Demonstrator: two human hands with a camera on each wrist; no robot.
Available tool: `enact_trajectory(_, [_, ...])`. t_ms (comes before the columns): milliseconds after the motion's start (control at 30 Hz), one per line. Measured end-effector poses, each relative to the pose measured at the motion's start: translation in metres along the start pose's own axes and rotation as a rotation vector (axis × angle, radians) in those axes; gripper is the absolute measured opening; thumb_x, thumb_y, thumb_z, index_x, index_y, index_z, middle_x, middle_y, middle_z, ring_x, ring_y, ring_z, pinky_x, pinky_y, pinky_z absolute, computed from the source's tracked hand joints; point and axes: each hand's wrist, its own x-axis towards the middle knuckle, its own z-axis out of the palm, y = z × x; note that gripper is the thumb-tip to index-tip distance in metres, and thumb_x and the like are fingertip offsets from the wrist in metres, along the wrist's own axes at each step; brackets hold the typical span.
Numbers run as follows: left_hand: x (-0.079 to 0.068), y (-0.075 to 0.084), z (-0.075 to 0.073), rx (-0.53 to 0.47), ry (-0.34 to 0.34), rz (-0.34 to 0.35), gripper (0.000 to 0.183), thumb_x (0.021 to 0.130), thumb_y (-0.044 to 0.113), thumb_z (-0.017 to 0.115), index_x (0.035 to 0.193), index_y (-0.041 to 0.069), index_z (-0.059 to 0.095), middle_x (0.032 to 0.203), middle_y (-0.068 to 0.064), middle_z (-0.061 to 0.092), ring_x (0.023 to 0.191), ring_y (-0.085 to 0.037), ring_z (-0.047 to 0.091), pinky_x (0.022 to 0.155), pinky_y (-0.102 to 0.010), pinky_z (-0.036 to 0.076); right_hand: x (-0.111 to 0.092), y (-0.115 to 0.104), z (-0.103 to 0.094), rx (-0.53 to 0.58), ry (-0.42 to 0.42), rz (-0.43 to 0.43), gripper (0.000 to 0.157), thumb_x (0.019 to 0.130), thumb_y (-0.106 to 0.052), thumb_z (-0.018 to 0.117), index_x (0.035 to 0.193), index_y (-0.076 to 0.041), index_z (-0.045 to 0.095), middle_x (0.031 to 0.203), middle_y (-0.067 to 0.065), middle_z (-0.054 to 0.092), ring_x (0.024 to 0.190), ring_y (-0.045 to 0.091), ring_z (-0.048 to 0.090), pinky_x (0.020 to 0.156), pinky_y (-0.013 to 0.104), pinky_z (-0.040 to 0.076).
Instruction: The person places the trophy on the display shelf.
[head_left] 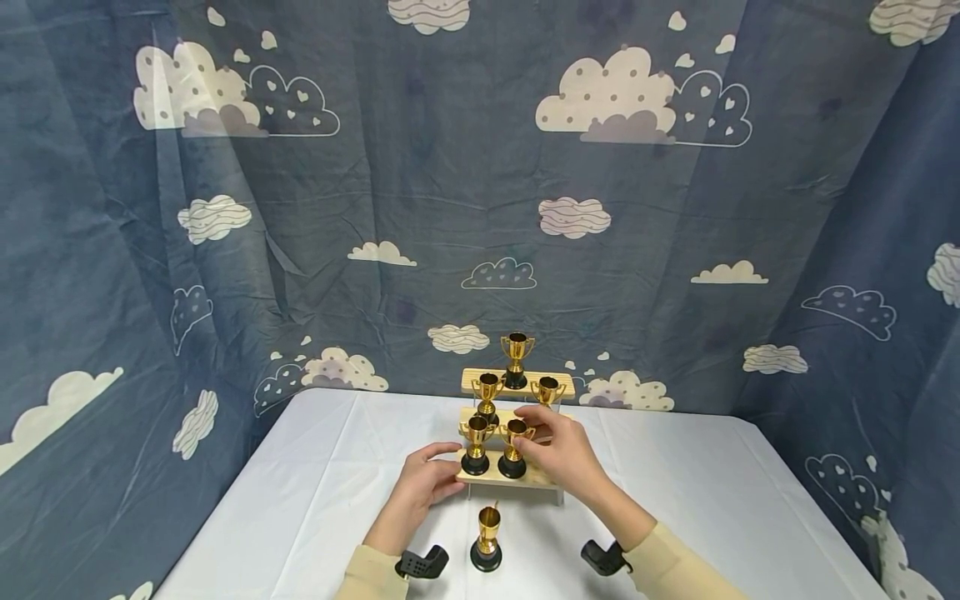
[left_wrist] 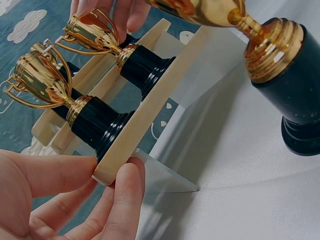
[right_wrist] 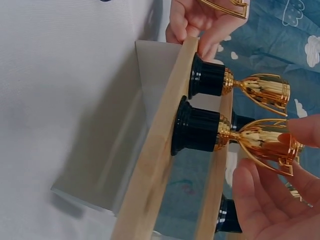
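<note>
A three-step wooden display stand holds several small gold trophy cups on black bases. My right hand pinches the gold bowl of the right trophy on the lowest step. In the right wrist view that trophy's base is on the board. At the left end of the same board, my left hand grips the wood between thumb and fingers. Just beside it stands the left trophy of this step. One more trophy stands upright on the table in front of the stand.
The middle step bears two trophies, a left one and a right one partly behind my right hand. A single trophy tops the stand. White cloth covers the table; a blue cloud-patterned curtain hangs behind.
</note>
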Motion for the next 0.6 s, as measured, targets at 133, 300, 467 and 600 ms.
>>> enact_trajectory(133, [0.000,0.000,0.000,0.006,0.005,-0.006,0.045,0.083,-0.003,0.068,0.128,0.000,0.064,0.105,-0.020,0.068,0.072,-0.019,0.070,0.068,-0.030,0.062,0.001,-0.002,-0.002,-0.012,0.009,-0.024,0.042,0.084,-0.013,0.081,0.123,-0.024,0.069,0.105,-0.004,0.070,0.086,0.010,0.067,0.080,0.031,0.058])
enact_trajectory(300, [-0.001,0.000,0.000,0.013,0.006,-0.002,0.046,0.083,-0.003,0.068,0.129,0.000,0.063,0.108,-0.020,0.067,0.073,-0.019,0.070,0.068,-0.031,0.062,0.001,-0.006,-0.005,-0.018,0.011,-0.036,0.043,0.083,-0.011,0.082,0.123,-0.023,0.069,0.104,-0.002,0.070,0.087,0.012,0.067,0.079,0.030,0.058])
enact_trajectory(467, [0.000,0.000,0.001,0.014,0.009,-0.007,0.045,0.083,-0.003,0.068,0.128,0.000,0.064,0.108,-0.020,0.067,0.073,-0.019,0.070,0.068,-0.030,0.062,0.001,-0.008,-0.008,-0.029,0.012,-0.026,0.044,0.082,-0.013,0.082,0.123,-0.024,0.069,0.104,-0.002,0.070,0.087,0.014,0.067,0.079,0.031,0.058])
enact_trajectory(600, [0.000,0.000,0.001,0.012,0.009,-0.009,0.046,0.083,-0.003,0.068,0.129,0.000,0.064,0.107,-0.020,0.068,0.073,-0.019,0.070,0.067,-0.030,0.062,0.000,-0.010,-0.011,-0.029,0.009,-0.011,0.044,0.082,-0.015,0.081,0.123,-0.026,0.068,0.105,-0.002,0.070,0.090,0.015,0.067,0.080,0.031,0.058])
